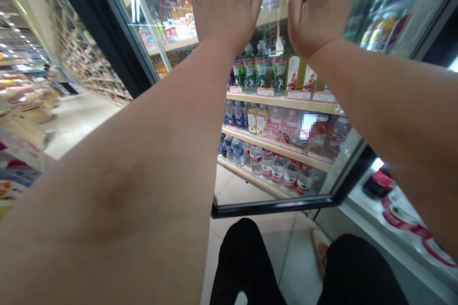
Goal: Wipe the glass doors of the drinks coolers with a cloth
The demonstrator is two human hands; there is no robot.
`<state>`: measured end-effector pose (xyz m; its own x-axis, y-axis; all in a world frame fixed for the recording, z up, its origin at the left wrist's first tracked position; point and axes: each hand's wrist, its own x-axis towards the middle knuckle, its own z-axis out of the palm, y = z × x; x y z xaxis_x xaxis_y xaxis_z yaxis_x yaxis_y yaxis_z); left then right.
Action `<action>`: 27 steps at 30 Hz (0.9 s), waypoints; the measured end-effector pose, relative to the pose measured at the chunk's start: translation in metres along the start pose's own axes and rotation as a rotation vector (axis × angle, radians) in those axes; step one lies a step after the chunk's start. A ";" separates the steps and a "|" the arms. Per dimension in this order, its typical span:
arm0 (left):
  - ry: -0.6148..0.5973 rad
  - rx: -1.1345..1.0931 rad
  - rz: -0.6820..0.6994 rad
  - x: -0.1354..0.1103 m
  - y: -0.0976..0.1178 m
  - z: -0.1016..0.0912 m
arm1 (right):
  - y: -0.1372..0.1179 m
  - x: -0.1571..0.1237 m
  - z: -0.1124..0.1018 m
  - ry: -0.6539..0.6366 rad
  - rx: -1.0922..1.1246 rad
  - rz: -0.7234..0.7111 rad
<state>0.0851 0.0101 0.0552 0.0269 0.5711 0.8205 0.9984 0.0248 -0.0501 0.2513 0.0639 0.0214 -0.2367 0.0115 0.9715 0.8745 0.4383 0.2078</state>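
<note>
My left hand lies raised against the glass door, its thumb spread away from the palm. To its right, my right hand is also up at the pane, with its thumb close to the palm. The fingertips of both hands are cut off by the top edge. A small pale patch beside the right thumb is too unclear to name. Green-labelled bottles on a shelf show in the glass between my forearms. A black frame borders the door, which stands at an angle.
Clear bottles with red labels line a lower shelf seen in the glass. More bottles lie blurred at lower right. My knees in black trousers are below the door over a tiled floor. A person stands in the aisle at far left.
</note>
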 end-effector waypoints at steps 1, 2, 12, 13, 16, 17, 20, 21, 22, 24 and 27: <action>-0.003 0.002 0.000 0.000 0.000 0.000 | 0.000 0.000 0.001 0.010 0.000 -0.038; 0.001 -0.004 0.008 0.000 -0.001 0.001 | 0.000 0.000 0.002 0.002 0.003 -0.034; 0.018 0.014 0.019 0.004 -0.002 0.004 | 0.002 -0.003 0.001 0.048 0.008 -0.124; 0.015 0.033 0.017 0.005 -0.002 0.005 | 0.002 -0.003 0.001 0.040 0.021 -0.081; 0.020 0.035 0.014 0.006 -0.002 0.006 | 0.001 0.000 0.000 -0.010 0.052 0.170; 0.023 0.023 0.024 0.006 -0.002 0.006 | 0.000 0.000 0.000 -0.025 0.046 0.210; 0.002 0.018 0.026 0.003 -0.002 0.005 | -0.001 -0.003 0.000 -0.002 0.001 0.041; -0.001 0.027 0.024 0.002 -0.001 0.004 | 0.000 -0.005 0.000 0.011 -0.009 -0.054; -0.008 0.044 0.006 0.001 0.000 0.003 | 0.000 -0.006 0.001 0.024 -0.013 -0.131; -0.006 0.060 -0.011 -0.001 0.001 0.000 | 0.000 -0.007 0.001 0.007 -0.015 -0.169; -0.022 0.038 -0.017 -0.002 0.002 -0.001 | -0.002 -0.004 -0.001 -0.047 -0.018 0.044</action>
<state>0.0871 0.0077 0.0540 0.0089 0.5884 0.8085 0.9961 0.0657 -0.0587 0.2509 0.0624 0.0170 -0.2173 0.0732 0.9733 0.8918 0.4203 0.1675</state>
